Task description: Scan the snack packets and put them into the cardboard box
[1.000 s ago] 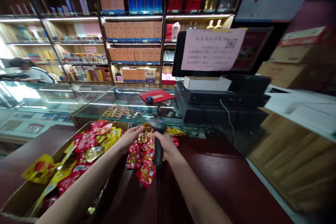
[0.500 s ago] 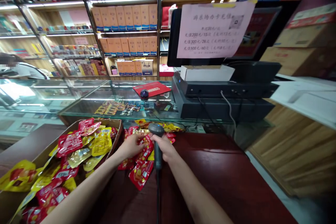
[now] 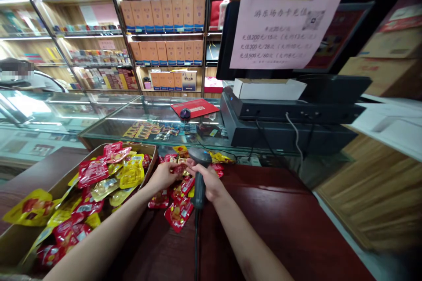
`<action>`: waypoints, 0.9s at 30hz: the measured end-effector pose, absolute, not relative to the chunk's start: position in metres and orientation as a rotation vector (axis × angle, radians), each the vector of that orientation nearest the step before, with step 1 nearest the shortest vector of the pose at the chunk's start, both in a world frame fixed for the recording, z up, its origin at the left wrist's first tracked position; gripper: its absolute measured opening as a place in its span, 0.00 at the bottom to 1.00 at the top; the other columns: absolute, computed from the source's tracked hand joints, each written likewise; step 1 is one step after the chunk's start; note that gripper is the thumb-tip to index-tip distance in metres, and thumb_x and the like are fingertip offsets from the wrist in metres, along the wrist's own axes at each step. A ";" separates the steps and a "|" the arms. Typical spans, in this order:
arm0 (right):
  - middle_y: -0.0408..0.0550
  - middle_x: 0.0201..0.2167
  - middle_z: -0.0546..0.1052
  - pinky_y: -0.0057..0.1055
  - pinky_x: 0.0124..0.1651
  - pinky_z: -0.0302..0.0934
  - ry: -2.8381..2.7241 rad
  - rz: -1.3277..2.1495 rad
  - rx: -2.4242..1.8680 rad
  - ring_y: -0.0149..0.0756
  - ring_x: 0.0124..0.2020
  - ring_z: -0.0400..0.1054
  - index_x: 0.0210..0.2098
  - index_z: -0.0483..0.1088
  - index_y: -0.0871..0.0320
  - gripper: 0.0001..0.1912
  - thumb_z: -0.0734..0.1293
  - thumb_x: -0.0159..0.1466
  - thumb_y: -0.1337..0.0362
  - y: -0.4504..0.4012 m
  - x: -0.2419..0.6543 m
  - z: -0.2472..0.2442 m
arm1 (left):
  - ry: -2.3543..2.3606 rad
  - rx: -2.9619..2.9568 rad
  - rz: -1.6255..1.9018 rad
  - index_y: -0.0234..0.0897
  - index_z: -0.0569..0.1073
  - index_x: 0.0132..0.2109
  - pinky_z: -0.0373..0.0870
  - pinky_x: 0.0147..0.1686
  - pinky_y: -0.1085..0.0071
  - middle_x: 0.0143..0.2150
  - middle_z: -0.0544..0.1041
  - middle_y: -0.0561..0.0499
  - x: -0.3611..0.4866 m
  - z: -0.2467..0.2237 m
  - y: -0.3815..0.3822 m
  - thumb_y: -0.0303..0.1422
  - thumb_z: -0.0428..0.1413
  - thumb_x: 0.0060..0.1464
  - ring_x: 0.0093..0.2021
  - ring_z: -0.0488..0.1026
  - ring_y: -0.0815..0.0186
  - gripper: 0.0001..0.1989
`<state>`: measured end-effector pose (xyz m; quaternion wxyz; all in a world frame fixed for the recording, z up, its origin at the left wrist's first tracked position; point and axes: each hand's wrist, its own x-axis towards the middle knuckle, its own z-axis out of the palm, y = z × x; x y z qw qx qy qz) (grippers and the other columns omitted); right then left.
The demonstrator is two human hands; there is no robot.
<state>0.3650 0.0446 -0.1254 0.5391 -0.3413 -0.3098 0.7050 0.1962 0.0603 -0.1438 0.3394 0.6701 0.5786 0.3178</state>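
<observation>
My right hand (image 3: 211,182) is wrapped round the grip of a dark barcode scanner (image 3: 199,191), whose cable runs down toward the counter's near edge. Just left of it, my left hand (image 3: 165,176) pinches a small red packet (image 3: 179,169) close below the scanner's head. Fingertips of both hands come near each other there. Under and around the hands lie several red and yellow packets (image 3: 180,214) on the dark red counter (image 3: 260,224). To the left, a cardboard box (image 3: 152,154) holds many red and yellow snack packets (image 3: 93,172).
Beyond the counter is a glass display case (image 3: 128,116) with a red mat (image 3: 198,108) and a mouse (image 3: 185,113). A monitor (image 3: 227,39) with a paper sign stands over a dark cash drawer (image 3: 280,136). A person (image 3: 42,81) is at far left.
The view has shifted slightly, so the background sits higher and farther right. My left hand has drawn in toward the scanner, and the fingers of both hands are closer together.
</observation>
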 end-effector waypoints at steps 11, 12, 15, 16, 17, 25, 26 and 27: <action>0.49 0.36 0.76 0.27 0.25 0.65 -0.852 1.774 -0.841 0.34 0.29 0.72 0.30 0.68 0.60 0.11 0.68 0.46 0.65 0.036 0.365 -0.118 | 1.136 0.762 1.159 0.32 0.75 0.35 0.72 0.30 0.68 0.27 0.79 0.47 0.189 -0.131 0.072 0.32 0.66 0.37 0.26 0.75 0.64 0.15; 0.49 0.36 0.76 0.26 0.23 0.63 -0.873 1.784 -0.852 0.33 0.27 0.72 0.30 0.67 0.60 0.11 0.68 0.46 0.65 0.035 0.365 -0.117 | 1.100 0.741 1.196 0.32 0.75 0.36 0.72 0.32 0.68 0.28 0.79 0.47 0.190 -0.129 0.073 0.31 0.66 0.37 0.27 0.76 0.64 0.15; 0.46 0.30 0.76 0.24 0.17 0.58 -0.959 1.782 -0.898 0.30 0.19 0.68 0.28 0.66 0.59 0.09 0.67 0.48 0.64 0.033 0.363 -0.114 | 1.025 0.758 1.296 0.31 0.75 0.37 0.72 0.36 0.68 0.32 0.79 0.46 0.192 -0.124 0.075 0.29 0.66 0.37 0.32 0.76 0.64 0.16; 0.44 0.26 0.75 0.24 0.16 0.56 -0.998 1.772 -0.919 0.29 0.17 0.66 0.27 0.66 0.59 0.07 0.66 0.48 0.64 0.032 0.362 -0.113 | 1.003 0.782 1.325 0.31 0.75 0.38 0.72 0.36 0.69 0.33 0.79 0.46 0.193 -0.122 0.076 0.29 0.66 0.37 0.33 0.76 0.64 0.17; 0.43 0.22 0.74 0.24 0.15 0.54 -1.041 1.752 -0.940 0.29 0.15 0.64 0.26 0.66 0.59 0.06 0.66 0.48 0.64 0.030 0.361 -0.113 | 0.984 0.809 1.353 0.31 0.75 0.39 0.72 0.36 0.70 0.34 0.79 0.46 0.193 -0.122 0.077 0.30 0.66 0.38 0.33 0.76 0.65 0.17; 0.39 0.10 0.66 0.28 0.16 0.54 -1.386 1.534 -1.049 0.30 0.11 0.58 0.21 0.65 0.56 0.03 0.64 0.51 0.65 0.020 0.353 -0.116 | 0.995 0.790 1.461 0.34 0.74 0.36 0.69 0.27 0.78 0.31 0.79 0.51 0.191 -0.115 0.082 0.33 0.66 0.38 0.27 0.74 0.71 0.16; 0.39 0.10 0.66 0.28 0.16 0.54 -1.400 1.513 -1.050 0.30 0.11 0.58 0.21 0.65 0.56 0.03 0.64 0.50 0.65 0.020 0.352 -0.116 | 0.991 0.771 1.463 0.34 0.74 0.36 0.69 0.27 0.78 0.30 0.78 0.51 0.191 -0.112 0.082 0.32 0.66 0.38 0.26 0.74 0.72 0.15; 0.39 0.10 0.66 0.28 0.16 0.54 -1.402 1.501 -1.045 0.30 0.11 0.58 0.22 0.65 0.56 0.02 0.64 0.50 0.66 0.019 0.352 -0.116 | 0.988 0.756 1.463 0.34 0.74 0.36 0.69 0.27 0.78 0.30 0.78 0.52 0.191 -0.108 0.081 0.32 0.66 0.38 0.26 0.74 0.72 0.15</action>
